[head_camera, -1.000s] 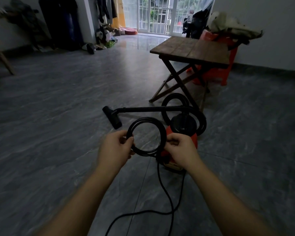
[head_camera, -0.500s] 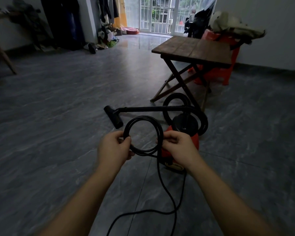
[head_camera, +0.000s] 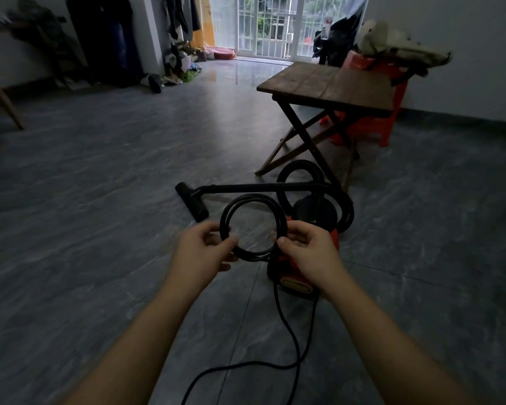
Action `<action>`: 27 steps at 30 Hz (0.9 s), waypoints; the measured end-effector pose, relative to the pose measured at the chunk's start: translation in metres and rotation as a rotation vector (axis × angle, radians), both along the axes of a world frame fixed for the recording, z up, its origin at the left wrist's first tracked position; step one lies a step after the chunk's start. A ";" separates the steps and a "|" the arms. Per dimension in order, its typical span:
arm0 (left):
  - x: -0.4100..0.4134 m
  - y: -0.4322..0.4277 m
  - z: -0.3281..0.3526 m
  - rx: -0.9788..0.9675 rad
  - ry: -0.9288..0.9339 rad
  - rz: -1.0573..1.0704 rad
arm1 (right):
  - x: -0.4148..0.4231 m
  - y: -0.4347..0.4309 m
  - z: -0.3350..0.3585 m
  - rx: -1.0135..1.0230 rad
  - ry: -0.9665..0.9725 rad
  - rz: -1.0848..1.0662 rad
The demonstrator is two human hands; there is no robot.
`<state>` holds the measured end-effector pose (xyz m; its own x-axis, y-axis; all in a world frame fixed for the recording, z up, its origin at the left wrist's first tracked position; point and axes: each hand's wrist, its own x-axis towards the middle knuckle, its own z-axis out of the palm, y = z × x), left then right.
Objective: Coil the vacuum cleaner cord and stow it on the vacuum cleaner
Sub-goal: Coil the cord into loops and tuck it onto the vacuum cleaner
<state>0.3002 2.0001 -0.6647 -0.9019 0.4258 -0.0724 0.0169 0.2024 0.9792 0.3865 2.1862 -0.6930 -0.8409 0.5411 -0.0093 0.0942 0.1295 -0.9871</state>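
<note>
A black cord coil (head_camera: 247, 199) of a few round loops is held upright in front of me. My left hand (head_camera: 202, 252) pinches its lower left side, and my right hand (head_camera: 307, 252) grips its lower right side. From the coil the loose cord (head_camera: 287, 331) drops to the floor and trails toward me. The red and black vacuum cleaner (head_camera: 313, 217) stands on the floor just behind my right hand. Its black hose (head_camera: 300, 166) curls behind it, and its wand with floor nozzle (head_camera: 192, 200) lies to the left.
A dark wooden folding table (head_camera: 327, 86) stands behind the vacuum cleaner, with red plastic stools (head_camera: 374, 124) and piled cloth beyond. Clothes and clutter (head_camera: 176, 62) line the far left wall near a barred glass door. Grey tiled floor (head_camera: 85, 185) spreads to the left.
The coil has shifted slightly left and back between my hands, and my right hand has regripped its right side. The loose cord on the floor has shifted a little.
</note>
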 end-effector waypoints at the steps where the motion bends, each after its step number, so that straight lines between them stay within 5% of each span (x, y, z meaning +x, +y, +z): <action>1: 0.000 0.000 0.000 -0.017 0.015 -0.011 | 0.000 0.001 -0.001 0.000 0.000 0.005; 14: -0.013 -0.006 -0.009 -0.343 0.292 -0.198 | 0.009 0.006 0.002 0.497 -0.193 0.118; 27: -0.014 -0.008 -0.015 -0.499 0.413 -0.284 | 0.008 -0.005 0.006 0.383 -0.149 0.181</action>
